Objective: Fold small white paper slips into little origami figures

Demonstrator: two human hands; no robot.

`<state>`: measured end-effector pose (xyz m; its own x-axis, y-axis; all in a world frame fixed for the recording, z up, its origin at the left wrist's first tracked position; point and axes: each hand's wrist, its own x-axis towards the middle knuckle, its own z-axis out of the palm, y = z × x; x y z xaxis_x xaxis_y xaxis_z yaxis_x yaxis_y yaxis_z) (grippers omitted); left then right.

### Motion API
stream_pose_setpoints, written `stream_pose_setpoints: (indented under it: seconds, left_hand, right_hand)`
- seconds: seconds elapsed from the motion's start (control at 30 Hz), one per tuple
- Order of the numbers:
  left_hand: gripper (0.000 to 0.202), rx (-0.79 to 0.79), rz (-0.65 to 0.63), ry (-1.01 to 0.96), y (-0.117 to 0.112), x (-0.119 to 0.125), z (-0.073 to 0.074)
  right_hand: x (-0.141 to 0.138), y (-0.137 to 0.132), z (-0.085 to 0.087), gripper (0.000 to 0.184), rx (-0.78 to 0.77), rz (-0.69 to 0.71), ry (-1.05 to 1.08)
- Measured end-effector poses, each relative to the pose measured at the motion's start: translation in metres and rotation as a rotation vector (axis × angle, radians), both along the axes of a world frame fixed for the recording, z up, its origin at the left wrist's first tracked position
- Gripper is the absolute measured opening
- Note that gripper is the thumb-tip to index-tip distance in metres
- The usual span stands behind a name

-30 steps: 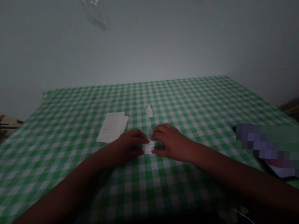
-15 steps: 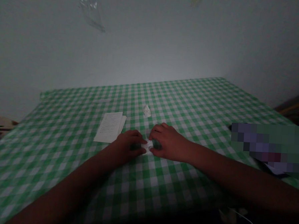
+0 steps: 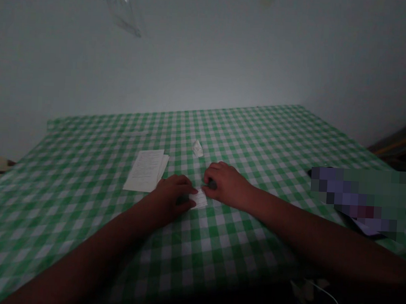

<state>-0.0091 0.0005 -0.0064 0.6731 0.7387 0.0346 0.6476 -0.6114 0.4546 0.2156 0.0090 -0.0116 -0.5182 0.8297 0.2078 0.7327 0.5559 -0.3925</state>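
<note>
A small white slip of paper with lines on it lies on the checked cloth between my hands. On its left side, my left hand is curled, its thumb and forefinger holding the slip against the table. My right hand pinches at the slip's upper right edge, thumb and fingertips close together. A little farther off lies a folded, creased bit of white paper. Beyond my left hand are several sheets of printed paper, stacked unevenly.
A green and white checked cloth covers the table, which meets a pale wall. At right lies a dark-edged flat device, mostly pixelated. Clear plastic hangs on the wall. A white cable shows below the table edge.
My right hand has moved slightly up, its thumb and fingers drawing closer together. More of the slip now shows, looking flatter. My left hand stays nearly in place; the view has shifted slightly.
</note>
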Motion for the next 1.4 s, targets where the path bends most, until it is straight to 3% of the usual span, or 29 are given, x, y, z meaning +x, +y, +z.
stream_pose_setpoints:
  seconds: [0.13,0.47,1.17,1.23,1.4]
  left_hand:
    - [0.025,0.000,0.008,-0.003,0.001,-0.001,0.000]
    - [0.026,-0.007,0.012,-0.012,0.000,-0.003,-0.001]
    - [0.025,0.006,-0.015,-0.006,0.000,-0.001,0.000]
    - [0.026,-0.030,-0.020,0.010,0.000,-0.001,0.002]
    - [0.026,-0.065,-0.091,-0.004,-0.002,0.000,0.009]
  right_hand:
    - [0.000,0.001,-0.001,0.012,0.021,-0.004,-0.002]
    - [0.010,-0.008,0.007,0.019,-0.064,0.215,-0.030]
    - [-0.003,0.001,0.001,0.015,-0.021,0.036,0.007]
    - [-0.001,0.002,-0.001,0.008,0.014,0.077,0.024]
    - [0.005,0.003,-0.001,0.013,0.002,0.281,0.017]
